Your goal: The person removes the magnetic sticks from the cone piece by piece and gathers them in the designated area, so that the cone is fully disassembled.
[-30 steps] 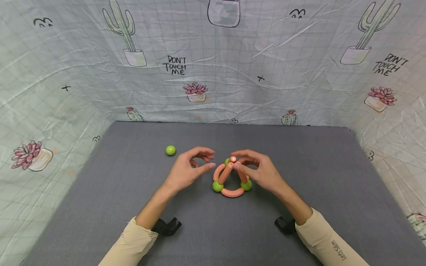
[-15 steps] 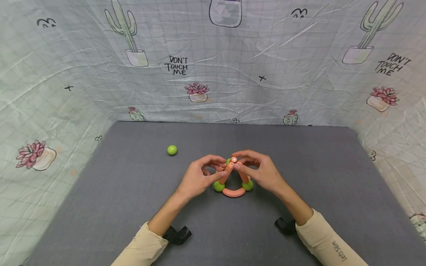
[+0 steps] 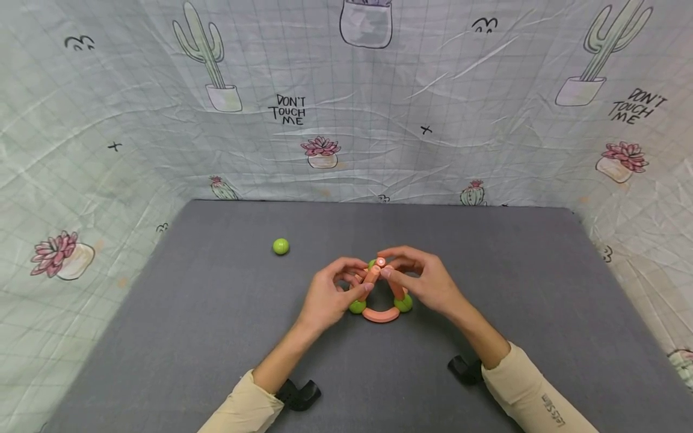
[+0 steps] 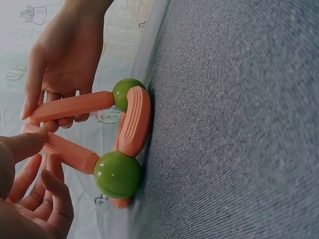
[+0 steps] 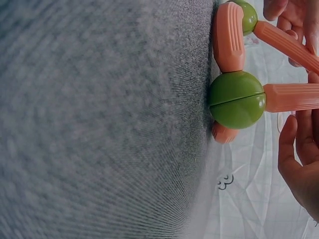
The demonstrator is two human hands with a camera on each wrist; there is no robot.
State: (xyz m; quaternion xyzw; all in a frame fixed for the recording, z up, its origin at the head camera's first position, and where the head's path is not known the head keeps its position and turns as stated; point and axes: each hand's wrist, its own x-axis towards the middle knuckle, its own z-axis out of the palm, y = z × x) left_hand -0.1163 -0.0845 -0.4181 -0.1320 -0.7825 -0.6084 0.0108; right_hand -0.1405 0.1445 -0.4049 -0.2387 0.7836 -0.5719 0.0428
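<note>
A toy frame stands on the table, with green balls at its base corners. Curved orange rods, such as the front one (image 3: 381, 316), link the near left ball (image 3: 357, 307) and near right ball (image 3: 403, 303). Straight rods lean inward and meet near the top. My left hand (image 3: 325, 297) pinches the left straight rod (image 4: 72, 154) near its upper end, thumb against its near side. With thumb and fingers, my right hand (image 3: 430, 281) holds the upper end of the right straight rod (image 4: 72, 105). Fingers partly cover the far rod's top (image 3: 381, 261).
A loose green ball (image 3: 280, 246) lies at the back left of the grey table (image 3: 227, 288). A printed cloth (image 3: 368, 162) hangs behind and along the sides. Black wrist mounts, one at the left wrist (image 3: 300, 396) and one at the right (image 3: 464, 369), sit below the forearms.
My left hand has moved right, from beside the frame onto its left straight rod, and taken hold of it. The right hand keeps its place at the top.
</note>
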